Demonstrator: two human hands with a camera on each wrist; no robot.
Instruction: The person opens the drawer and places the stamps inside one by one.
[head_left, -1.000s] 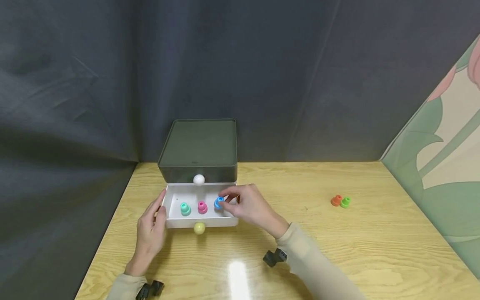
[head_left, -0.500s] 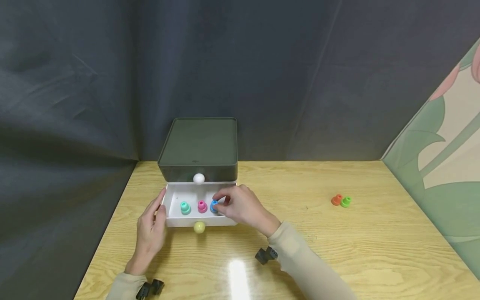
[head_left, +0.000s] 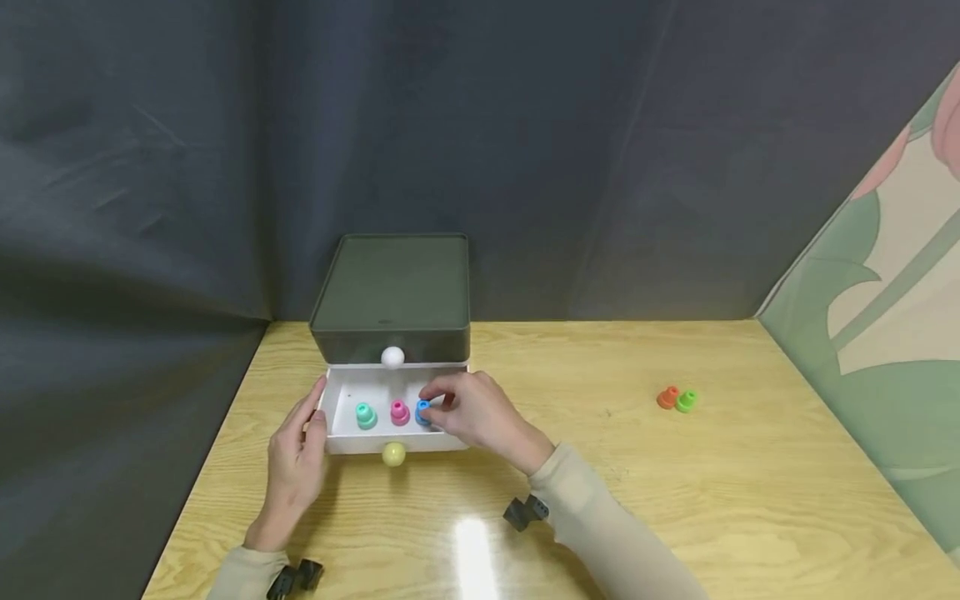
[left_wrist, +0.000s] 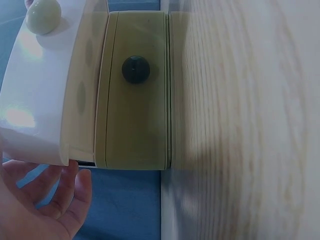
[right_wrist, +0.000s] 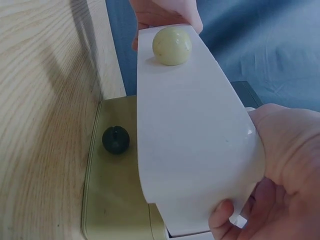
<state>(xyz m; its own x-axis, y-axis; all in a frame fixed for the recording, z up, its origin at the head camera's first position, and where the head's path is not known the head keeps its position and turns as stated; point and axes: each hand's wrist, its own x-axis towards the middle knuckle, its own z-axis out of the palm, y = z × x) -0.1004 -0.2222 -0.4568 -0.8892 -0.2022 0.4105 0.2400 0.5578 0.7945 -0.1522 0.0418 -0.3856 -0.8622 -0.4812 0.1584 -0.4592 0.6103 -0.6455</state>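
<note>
Here, right grip (head_left: pixel 483 412) pinching stepped blue peg (head_left: pixel 423 409), pink peg (head_left: pixel 399 413) just left, left grip (head_left: pixel 295 462) loosely spread against glossy white drawer (head_left: pixel 354 446), wood-grained surface (head_left: pixel 585 383).

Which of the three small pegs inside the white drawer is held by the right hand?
The blue peg, rightmost in the drawer: the right hand pinches it, while the pink peg and turquoise peg stand untouched.
</note>
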